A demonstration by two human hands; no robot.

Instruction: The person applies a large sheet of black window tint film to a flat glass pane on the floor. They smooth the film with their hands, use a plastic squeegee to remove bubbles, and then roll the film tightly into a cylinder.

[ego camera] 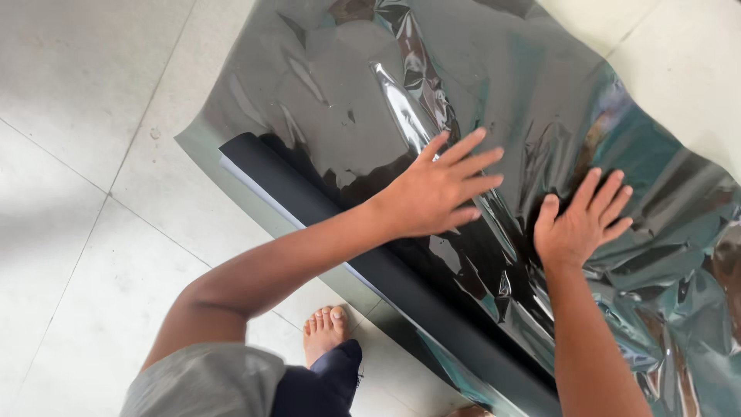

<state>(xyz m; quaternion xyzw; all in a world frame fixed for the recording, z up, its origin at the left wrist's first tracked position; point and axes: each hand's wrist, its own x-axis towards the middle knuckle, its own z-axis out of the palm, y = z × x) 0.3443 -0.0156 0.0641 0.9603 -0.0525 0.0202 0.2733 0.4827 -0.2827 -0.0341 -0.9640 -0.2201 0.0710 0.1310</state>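
Left hand (436, 193) fingers (463, 147) spread open, flat, palm down, gripping nothing, pressing on the dark glossy film sheet (502, 85). Right hand (579, 224) fingers (610, 193) also splayed open and flat on the same film, gripping nothing, at 3 o'clock of the left hand, near but not touching it. Both sets of fingers point toward 1 o'clock.

Film sheet is grey-green, shiny, wrinkled, with strong creases between and around the hands; it covers the upper right of the view, from 12 o'clock round to 5 o'clock. At 7 o'clock of the left hand a black rolled edge (309, 201) of the sheet runs diagonally from 10 o'clock down to 5 o'clock, passing under the left forearm (293, 255), with a thin white layer showing along its outer side.

The sheet lies on a pale tiled floor (77, 154), which fills the left half. At 6 o'clock a bare foot (324, 332) rests on the tiles just beside the roll, with a dark trouser leg (320, 386) and a grey sleeve (204, 382) below it.
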